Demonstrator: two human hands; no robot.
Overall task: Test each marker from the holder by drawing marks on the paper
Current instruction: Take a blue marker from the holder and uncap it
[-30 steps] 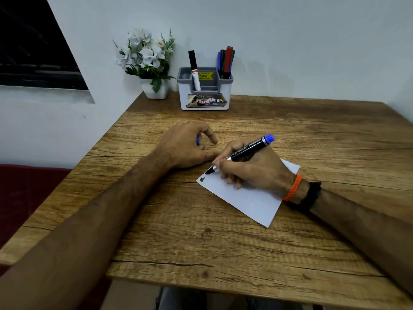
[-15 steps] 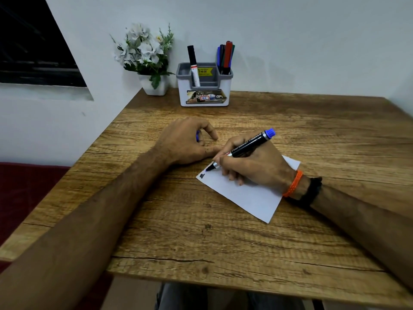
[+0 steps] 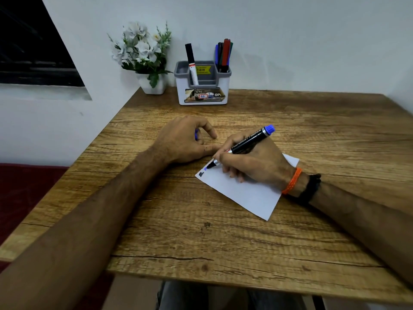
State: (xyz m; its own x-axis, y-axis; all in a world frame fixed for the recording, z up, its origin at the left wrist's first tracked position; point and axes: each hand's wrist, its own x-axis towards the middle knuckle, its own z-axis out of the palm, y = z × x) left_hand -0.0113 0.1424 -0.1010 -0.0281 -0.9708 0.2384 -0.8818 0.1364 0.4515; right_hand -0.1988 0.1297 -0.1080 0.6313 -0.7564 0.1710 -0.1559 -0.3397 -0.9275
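Observation:
My right hand [image 3: 252, 163] grips a black marker with a blue end [image 3: 248, 142], its tip touching the white paper [image 3: 245, 193] near the paper's left corner. A fresh blue mark [image 3: 205, 168] lies at the tip, with a dark mark [image 3: 201, 174] just left of it. My left hand [image 3: 183, 140] rests on the table beside the paper, its fingers curled around the marker's blue cap [image 3: 196, 137]. The white and grey holder [image 3: 202, 86] stands at the back, with one black marker [image 3: 191, 63] on its left side and several markers [image 3: 223, 54] on its right.
A white pot of artificial flowers [image 3: 145, 59] stands left of the holder against the wall. The wooden table [image 3: 223, 238] ends close to my body in front and at its left edge [image 3: 73, 166], beyond which is a dark red surface.
The marker tip has moved slightly right from the dark mark and drawn a blue mark on the paper. My left hand has stayed put.

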